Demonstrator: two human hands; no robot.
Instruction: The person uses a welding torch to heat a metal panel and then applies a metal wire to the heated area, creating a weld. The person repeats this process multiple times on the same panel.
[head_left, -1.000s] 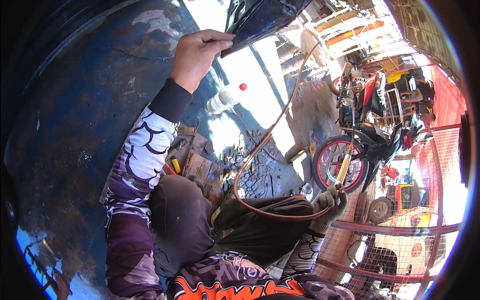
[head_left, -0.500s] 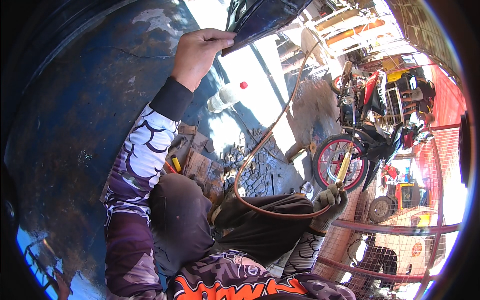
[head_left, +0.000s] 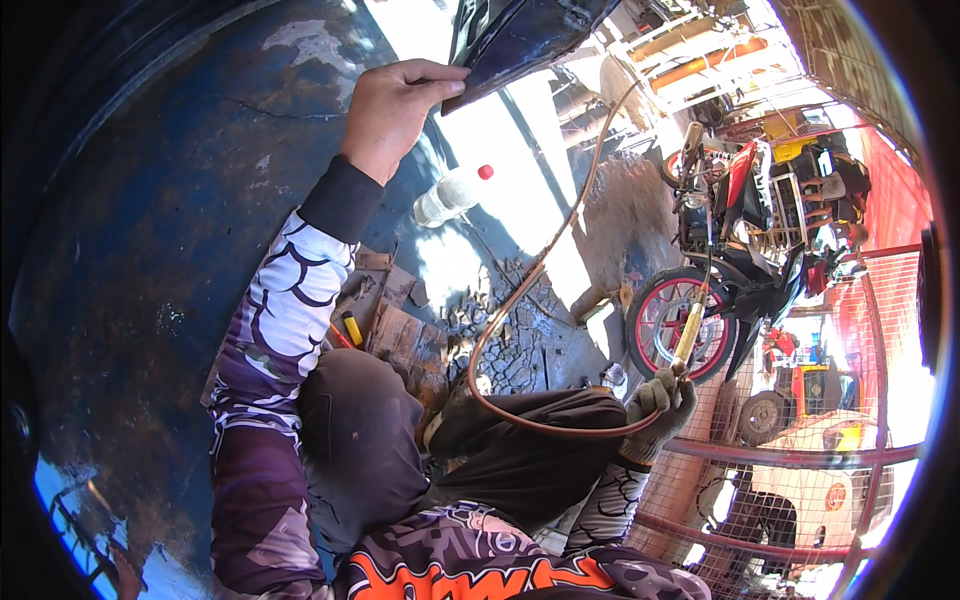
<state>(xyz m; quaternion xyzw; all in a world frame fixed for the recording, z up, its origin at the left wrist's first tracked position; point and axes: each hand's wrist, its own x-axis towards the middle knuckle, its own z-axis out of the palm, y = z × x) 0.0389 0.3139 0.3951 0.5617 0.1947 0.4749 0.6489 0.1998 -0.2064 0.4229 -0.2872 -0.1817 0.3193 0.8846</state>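
My bare left hand [head_left: 395, 110] pinches the lower corner of a dark blue-black panel [head_left: 530, 45] between thumb and fingers. The panel runs out of view at the top edge. In a grey work glove, my right hand [head_left: 660, 408] is closed around a brass-coloured torch-like tool [head_left: 689, 335], which points up and away from me. A reddish-brown hose [head_left: 480, 350] loops from the right hand across my leg and up toward the back. Whether a flame burns at the tool's tip cannot be made out.
A clear plastic bottle [head_left: 447, 198] with a red cap lies on the ground below the panel. Wooden blocks [head_left: 408, 340] and a yellow-handled tool [head_left: 351, 328] sit near my knee. To the right stand a motorcycle [head_left: 740, 230], a red mesh fence [head_left: 800, 458] and another person [head_left: 835, 190].
My left hand and the panel corner have shifted very slightly left. The right hand, tool and hose look the same.
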